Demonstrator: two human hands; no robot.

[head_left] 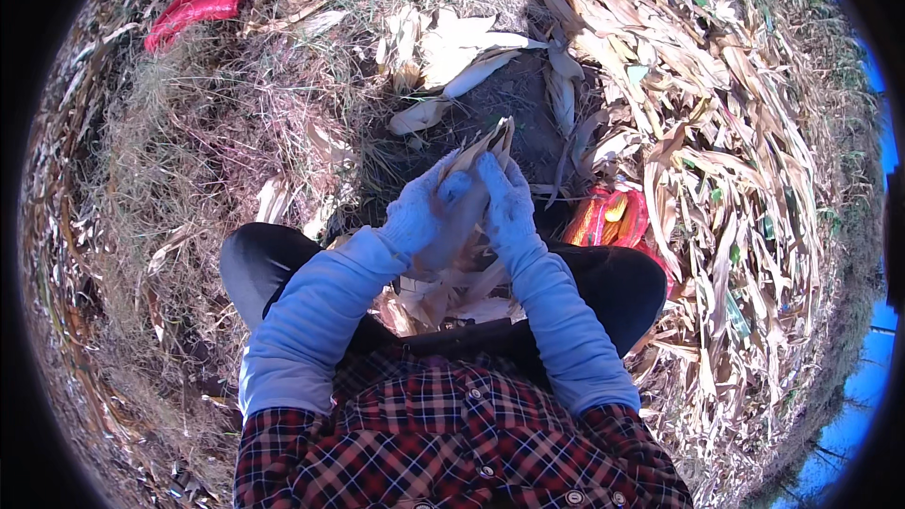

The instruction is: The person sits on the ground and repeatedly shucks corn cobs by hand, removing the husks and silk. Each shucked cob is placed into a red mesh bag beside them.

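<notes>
Corn ear point(462, 219) is held above the lap, off the ground, between two gloved hands. Only a yellow, motion-blurred strip is exposed; the rest is covered by gloves and husk, so its full outline can't be made out. Pale dry husk point(492, 141) is pointed away from the body, past the fingertips; whether it is joined to the ear can't be told.

Left hand point(419, 212): fingers wrapped around the ear from the left, undersides hidden. Right hand point(509, 203): husk pinched between thumb and fingers, the far fingers partly hidden.

Loose husks point(448, 300) are piled in the lap, partly covered by the forearms and blur. Trousers point(613, 285) are seen at both bent knees, the thighs largely hidden by sleeves and plaid shirt point(452, 434).

Red mesh bag point(588, 219) is set on the ground beside the right knee, yellow contents shown at its mouth; its lower part is blocked by the knee. Pale husked ears point(481, 73) are laid at the far edge of the dark soil patch point(514, 99), overlapped, count unclear. Red sack point(212, 2) is left on the far left ground, flattened. Dry corn leaves point(716, 170) are strewn over the right side, cropped by the black lens rim.
</notes>
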